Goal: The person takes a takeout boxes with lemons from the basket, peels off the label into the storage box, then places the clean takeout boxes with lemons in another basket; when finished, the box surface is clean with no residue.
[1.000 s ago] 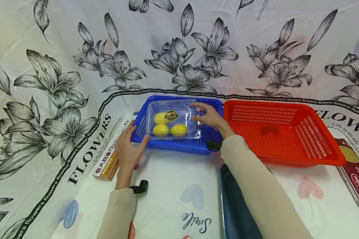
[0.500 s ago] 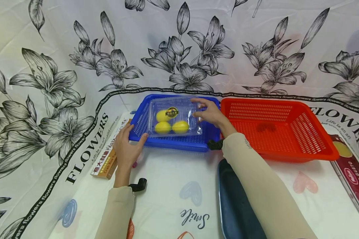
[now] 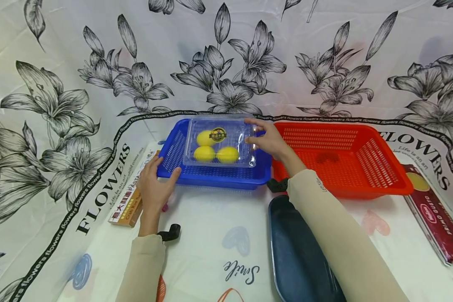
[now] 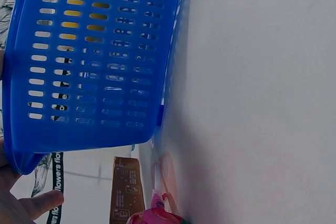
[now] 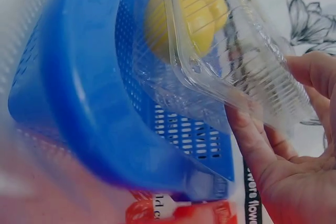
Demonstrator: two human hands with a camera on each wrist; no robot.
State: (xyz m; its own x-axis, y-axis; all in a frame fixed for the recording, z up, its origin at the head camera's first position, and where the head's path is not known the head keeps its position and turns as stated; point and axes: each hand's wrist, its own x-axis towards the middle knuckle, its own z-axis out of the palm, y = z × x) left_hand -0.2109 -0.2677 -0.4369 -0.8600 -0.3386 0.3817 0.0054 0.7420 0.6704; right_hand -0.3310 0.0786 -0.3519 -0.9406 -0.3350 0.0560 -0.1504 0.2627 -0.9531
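In the head view, a clear plastic clamshell box point(image 3: 239, 156) with several yellow lemons point(image 3: 227, 155) and a dark round label on its lid sits over the blue basket point(image 3: 211, 179). My right hand point(image 3: 269, 140) grips the box's right end, thumb on one side and fingers on the other. The right wrist view shows the box point(image 5: 257, 72) tilted above the basket's inside, its lower end near the mesh. My left hand point(image 3: 156, 184) holds the basket's front left corner, with the thumb by the near rim and the fingers along the left side.
A red basket point(image 3: 390, 172) stands right of the blue one. A dark blue tray point(image 3: 294, 247) lies under my right forearm. On the left is a pasta box point(image 3: 126, 207), on the right a dark red package point(image 3: 436, 216). A pink wrapped item point(image 4: 155, 216) shows beside the blue basket.
My right hand has raised the clear box slightly and moved it toward the back of the blue basket. The left hand stays at the basket's corner. The head view has shifted a little.
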